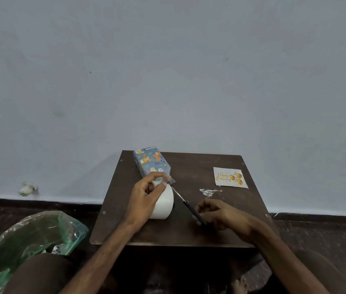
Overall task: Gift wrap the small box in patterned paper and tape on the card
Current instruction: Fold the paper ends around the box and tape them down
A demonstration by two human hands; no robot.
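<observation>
Bare arms on my feed.
The left hand (146, 197) and right hand (217, 215) come in on bare forearms (104, 248); the knees (38, 271) look covered in dark brown cloth, though I cannot be sure.

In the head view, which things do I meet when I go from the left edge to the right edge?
green plastic bag → wrapped box → scissors → birthday card. The tape roll overlaps the box, so it is left out.
</observation>
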